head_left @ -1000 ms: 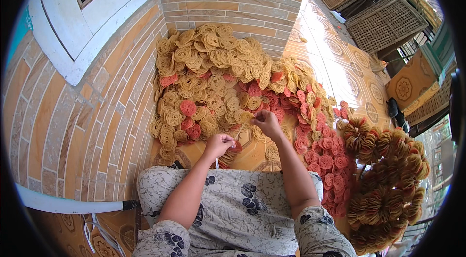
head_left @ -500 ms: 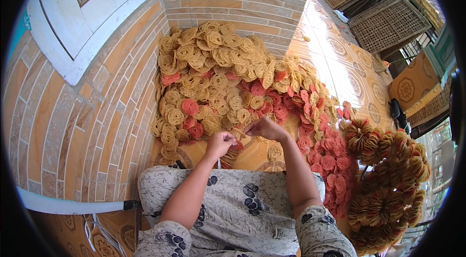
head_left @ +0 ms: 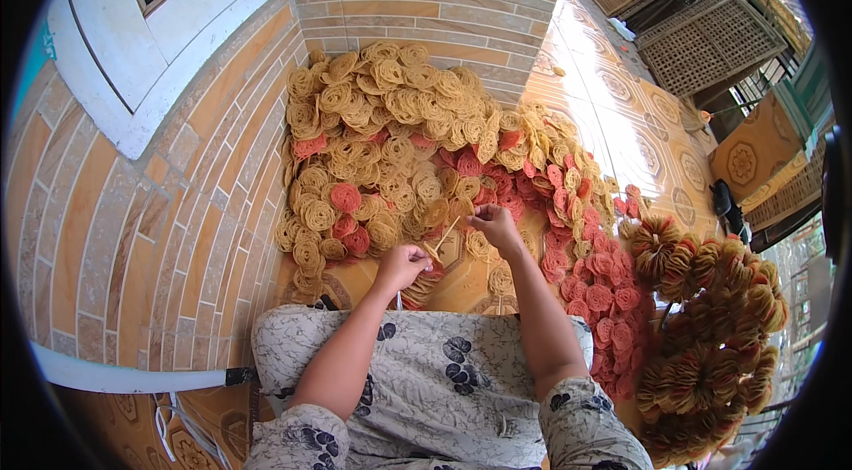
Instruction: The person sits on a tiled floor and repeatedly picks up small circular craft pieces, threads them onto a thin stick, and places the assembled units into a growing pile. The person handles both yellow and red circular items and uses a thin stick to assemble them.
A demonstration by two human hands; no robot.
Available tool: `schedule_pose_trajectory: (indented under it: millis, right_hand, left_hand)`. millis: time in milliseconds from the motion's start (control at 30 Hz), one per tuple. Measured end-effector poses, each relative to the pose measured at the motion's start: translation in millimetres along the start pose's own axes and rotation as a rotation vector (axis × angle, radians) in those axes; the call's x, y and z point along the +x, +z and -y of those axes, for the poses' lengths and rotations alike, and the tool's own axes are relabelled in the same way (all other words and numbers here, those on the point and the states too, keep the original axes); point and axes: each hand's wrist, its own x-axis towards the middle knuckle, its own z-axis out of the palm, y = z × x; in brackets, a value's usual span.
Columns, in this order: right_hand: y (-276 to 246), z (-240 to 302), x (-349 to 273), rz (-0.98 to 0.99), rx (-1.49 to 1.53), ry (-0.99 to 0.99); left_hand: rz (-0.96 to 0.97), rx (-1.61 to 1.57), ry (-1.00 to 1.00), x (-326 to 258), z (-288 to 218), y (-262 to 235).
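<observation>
My left hand (head_left: 406, 267) is closed in a pinch on a thin white strip (head_left: 399, 300), whose end hangs below the fist. Beside its fingers, a short stack of yellow and red lacy discs (head_left: 423, 285) hangs together. A yellow disc or strip seen edge-on (head_left: 448, 235) slants up from the left fingertips toward my right hand (head_left: 494, 226). The right fingers are bent and pinched together; what lies between them is too small to make out. Ahead of both hands spreads a heap of yellow rosette-like discs (head_left: 355, 97), with red discs (head_left: 601, 297) to the right.
Thick bunched garlands of similar discs (head_left: 710, 355) lie at the right. Tiled walls (head_left: 177, 230) close in the left and far sides, with a white door (head_left: 169, 35). Woven racks (head_left: 710, 39) lean at the far right. A white bar (head_left: 142, 377) crosses the lower left.
My right hand has drawn up and to the right, away from the left one. A slanted yellow edge now shows between them. My left hand has hardly moved.
</observation>
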Motion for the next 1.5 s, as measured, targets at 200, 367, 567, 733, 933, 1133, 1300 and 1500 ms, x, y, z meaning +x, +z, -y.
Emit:
schedule_pose_trajectory:
  millis: [200, 367, 567, 733, 933, 1133, 1300, 1500]
  right_hand:
    - [2.3, 29.9, -20.2, 0.028, -0.061, -0.115]
    - [-5.8, 42.1, -30.9, 0.205, -0.279, -0.209]
    - [-16.5, 23.0, -30.7, 0.323, -0.621, -0.103]
    - [22.6, -9.5, -36.2, -0.007, -1.036, -0.358]
    - [31.3, -6.2, -17.7, -0.063, -0.721, -0.186]
    - [15.4, 17.9, -27.6, 0.136, 0.505, 0.19]
    - [18.2, 36.7, -37.5, 0.193, 0.543, 0.071]
    - [-0.8, 45.5, -33.6, 0.392, 0.544, 0.012]
  left_hand:
    - [0.011, -0.066, -0.041, -2.6, -5.0, -0.2]
    - [0.054, -0.165, -0.058, -5.6, -9.0, -0.2]
    - [0.033, -0.12, -0.04, -1.6, -4.8, 2.3]
    - [-0.015, -0.117, 0.021, 2.6, 3.1, 3.1]
    - [-0.025, -0.123, 0.006, 0.8, 4.3, 1.3]
    - [0.027, -0.124, -0.004, -0.9, -4.6, 3.5]
    - [0.063, -0.117, -0.022, -0.6, -4.2, 1.9]
    - [0.008, -0.057, 0.029, 2.1, -0.8, 2.5]
